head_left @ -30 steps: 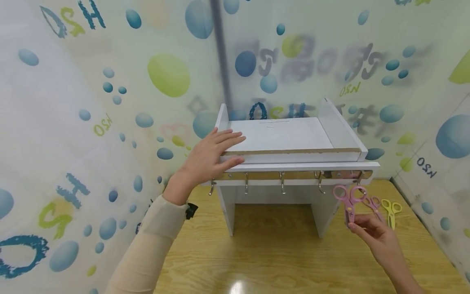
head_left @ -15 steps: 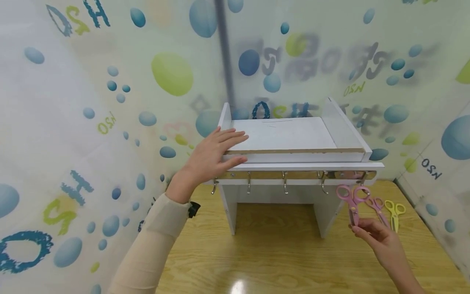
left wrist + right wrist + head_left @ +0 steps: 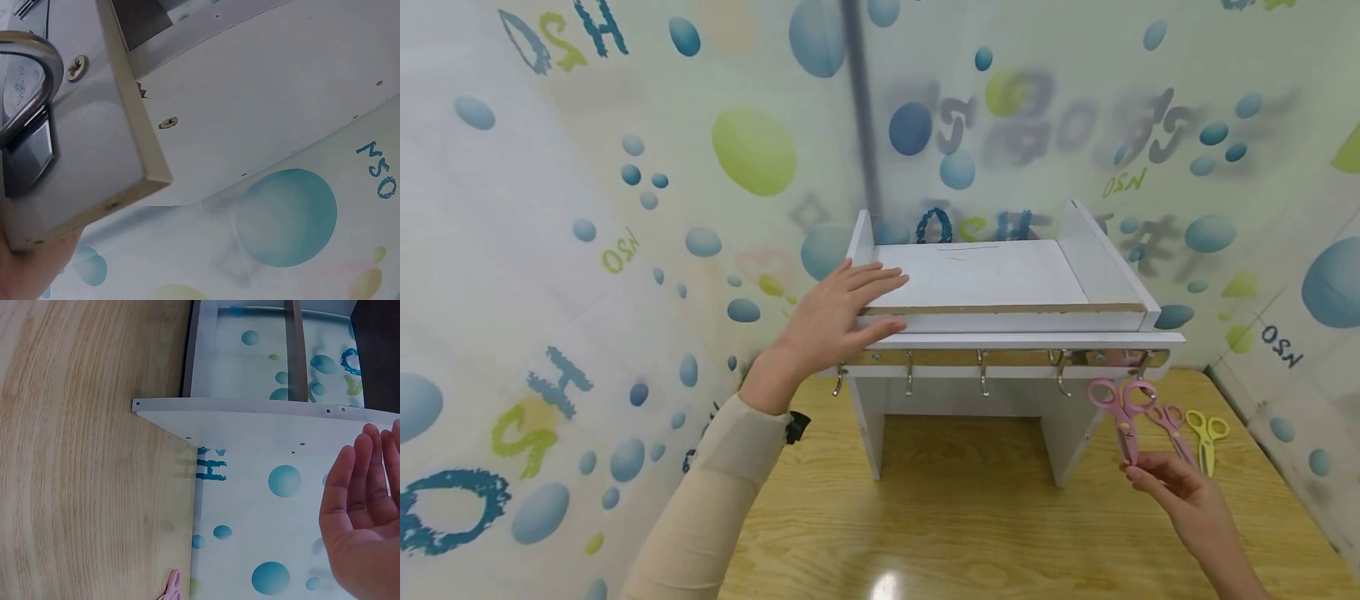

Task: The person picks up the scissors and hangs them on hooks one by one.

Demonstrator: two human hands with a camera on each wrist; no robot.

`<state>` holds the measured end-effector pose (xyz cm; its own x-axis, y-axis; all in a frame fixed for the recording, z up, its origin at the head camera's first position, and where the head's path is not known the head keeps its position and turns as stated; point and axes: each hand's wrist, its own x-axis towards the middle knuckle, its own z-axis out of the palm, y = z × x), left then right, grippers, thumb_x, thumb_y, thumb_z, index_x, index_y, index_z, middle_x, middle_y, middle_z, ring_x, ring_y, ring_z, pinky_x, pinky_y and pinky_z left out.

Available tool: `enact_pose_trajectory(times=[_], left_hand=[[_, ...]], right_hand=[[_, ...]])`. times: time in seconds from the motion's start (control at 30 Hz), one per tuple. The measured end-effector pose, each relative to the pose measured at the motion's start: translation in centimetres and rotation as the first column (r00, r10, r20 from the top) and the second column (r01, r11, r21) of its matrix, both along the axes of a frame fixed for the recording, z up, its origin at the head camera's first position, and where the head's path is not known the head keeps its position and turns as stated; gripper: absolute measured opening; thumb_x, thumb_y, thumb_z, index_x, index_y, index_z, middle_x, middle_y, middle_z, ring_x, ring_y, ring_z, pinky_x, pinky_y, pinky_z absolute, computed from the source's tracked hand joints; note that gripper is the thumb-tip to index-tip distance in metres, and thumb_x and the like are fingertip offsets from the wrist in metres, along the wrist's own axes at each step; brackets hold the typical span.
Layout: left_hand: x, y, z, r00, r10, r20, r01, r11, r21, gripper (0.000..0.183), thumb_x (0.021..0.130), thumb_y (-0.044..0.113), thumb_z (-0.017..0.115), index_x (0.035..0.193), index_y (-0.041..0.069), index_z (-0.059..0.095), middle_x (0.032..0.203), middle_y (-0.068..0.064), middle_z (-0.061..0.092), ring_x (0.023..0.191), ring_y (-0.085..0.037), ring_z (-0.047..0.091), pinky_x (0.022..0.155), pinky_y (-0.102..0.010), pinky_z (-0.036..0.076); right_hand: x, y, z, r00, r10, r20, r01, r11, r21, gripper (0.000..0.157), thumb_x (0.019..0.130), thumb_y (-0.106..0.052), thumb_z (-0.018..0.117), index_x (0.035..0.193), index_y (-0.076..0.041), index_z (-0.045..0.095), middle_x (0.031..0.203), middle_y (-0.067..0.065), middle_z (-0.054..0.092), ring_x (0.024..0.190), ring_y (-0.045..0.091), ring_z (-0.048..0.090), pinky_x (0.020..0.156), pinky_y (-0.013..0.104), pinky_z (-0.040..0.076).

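My left hand (image 3: 835,321) rests with spread, straight fingers on the left front corner of a white wooden shelf (image 3: 985,279), its thumb along the front board. Near the right end of the hook rail, my right hand (image 3: 1183,496) pinches pink scissors (image 3: 1124,412) by the blade end between thumb and fingertips. The finger loops point up, and the right loop overlaps the rightmost hook (image 3: 1145,362) in the head view. In the right wrist view, the right hand's fingers (image 3: 340,481) show beside the shelf's side panel (image 3: 250,422); the held scissors are hidden there.
Several metal hooks (image 3: 982,375) line the rail under the shelf top. A second pair of pink scissors (image 3: 1171,425) and yellow scissors (image 3: 1207,437) lie on the wooden table (image 3: 955,533) at the right. Patterned sheets (image 3: 647,275) stand behind and on both sides.
My right hand has moved slightly right and down, and the pink scissors' blade end has swung a little to the right. The left hand stays on the shelf; the head view has shifted slightly.
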<state>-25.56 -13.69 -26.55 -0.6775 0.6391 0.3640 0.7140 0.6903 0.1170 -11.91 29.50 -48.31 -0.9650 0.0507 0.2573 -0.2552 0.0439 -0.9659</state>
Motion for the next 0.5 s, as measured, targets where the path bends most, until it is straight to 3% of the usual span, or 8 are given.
enact_pose_trajectory(times=[0.23, 0.5], left_hand=[[0.0, -0.1, 0.0, 1.000, 0.001, -0.005, -0.001, 1.000, -0.006, 0.102, 0.084, 0.088, 0.007, 0.151, 0.021, 0.047, 0.155, -0.003, 0.047, 0.148, -0.024, 0.038, 0.130, -0.044, 0.012], [0.0, 0.0, 0.1, 1.000, 0.006, 0.003, -0.006, 1.000, -0.016, 0.103, 0.084, 0.088, 0.007, 0.151, 0.020, 0.046, 0.155, -0.003, 0.046, 0.148, -0.023, 0.037, 0.130, -0.043, 0.011]], right_hand=[[0.1, 0.6, -0.1, 0.998, -0.039, 0.045, 0.035, 0.996, 0.086, 0.017, 0.096, 0.007, 0.058, 0.103, -0.003, 0.070, 0.097, -0.016, 0.074, 0.086, -0.003, 0.069, 0.072, 0.011, 0.056], [0.0, 1.5, -0.1, 0.998, -0.030, 0.054, 0.025, 0.995, 0.092, 0.017, 0.097, 0.004, 0.058, 0.107, -0.002, 0.070, 0.101, -0.018, 0.073, 0.087, -0.004, 0.068, 0.073, 0.011, 0.056]])
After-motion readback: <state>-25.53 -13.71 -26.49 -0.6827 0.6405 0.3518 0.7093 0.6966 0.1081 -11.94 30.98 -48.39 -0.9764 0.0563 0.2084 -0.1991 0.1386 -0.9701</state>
